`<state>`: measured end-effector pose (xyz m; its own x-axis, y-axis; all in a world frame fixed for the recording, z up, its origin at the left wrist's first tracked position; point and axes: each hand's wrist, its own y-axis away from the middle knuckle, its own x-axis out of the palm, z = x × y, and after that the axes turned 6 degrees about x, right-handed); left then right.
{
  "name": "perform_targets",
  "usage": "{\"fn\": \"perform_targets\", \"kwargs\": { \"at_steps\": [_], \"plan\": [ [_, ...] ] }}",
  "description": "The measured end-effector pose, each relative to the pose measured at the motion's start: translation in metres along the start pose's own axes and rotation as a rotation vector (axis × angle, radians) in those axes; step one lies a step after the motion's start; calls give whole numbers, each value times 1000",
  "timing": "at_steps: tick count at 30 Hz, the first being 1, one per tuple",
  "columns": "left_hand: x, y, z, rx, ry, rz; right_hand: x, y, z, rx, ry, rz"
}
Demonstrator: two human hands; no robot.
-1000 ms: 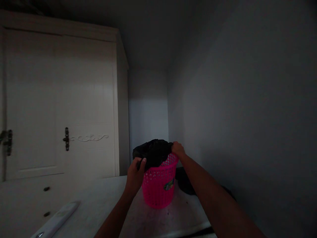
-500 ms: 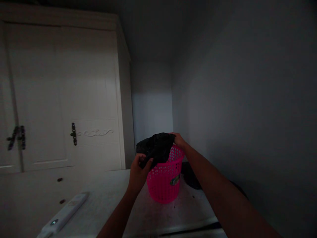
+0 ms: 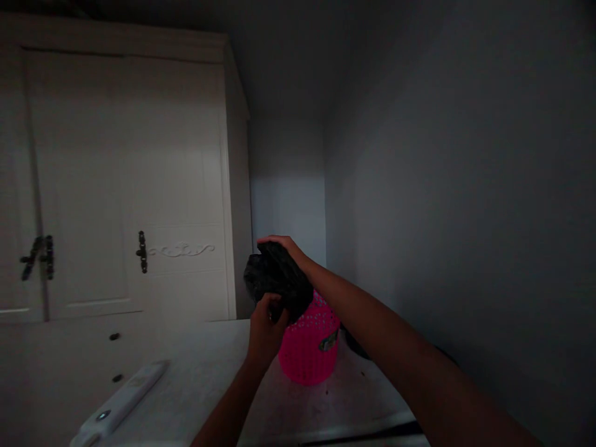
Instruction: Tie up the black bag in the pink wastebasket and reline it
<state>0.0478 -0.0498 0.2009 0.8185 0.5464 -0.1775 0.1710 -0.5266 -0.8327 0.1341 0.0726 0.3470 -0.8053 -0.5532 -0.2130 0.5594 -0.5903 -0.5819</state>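
Observation:
A black plastic bag [image 3: 291, 282], bunched up, is held above and in front of a pink perforated plastic basket [image 3: 307, 357] with a small label on its side. My left hand [image 3: 267, 326] pinches the bag's near lower edge between thumb and fingers. Over the far upper edge lies my right hand [image 3: 284, 245], gripping the bag from behind with its fingers pointing left. Part of the basket's rim is hidden by the bag and my right forearm. The basket stands upright on a white surface [image 3: 205, 372].
A white power strip [image 3: 123, 397] lies at the left of the surface. Behind it stands a white wardrobe [image 3: 177, 186] with dark handles. A grey wall [image 3: 442, 186] rises on the right. Something black [image 3: 356, 344] lies beside the basket, partly behind my forearm.
My right hand has moved left and slightly up from the basket's right rim, folding the bag toward my left hand. The bag has risen off the rim and now looks more bunched.

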Motion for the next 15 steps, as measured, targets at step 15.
{"fn": "perform_targets", "kwargs": {
  "at_steps": [15],
  "plan": [
    [-100,48,14,259,-539,-479,-66,60,77,-428,894,58]
  ]
}}
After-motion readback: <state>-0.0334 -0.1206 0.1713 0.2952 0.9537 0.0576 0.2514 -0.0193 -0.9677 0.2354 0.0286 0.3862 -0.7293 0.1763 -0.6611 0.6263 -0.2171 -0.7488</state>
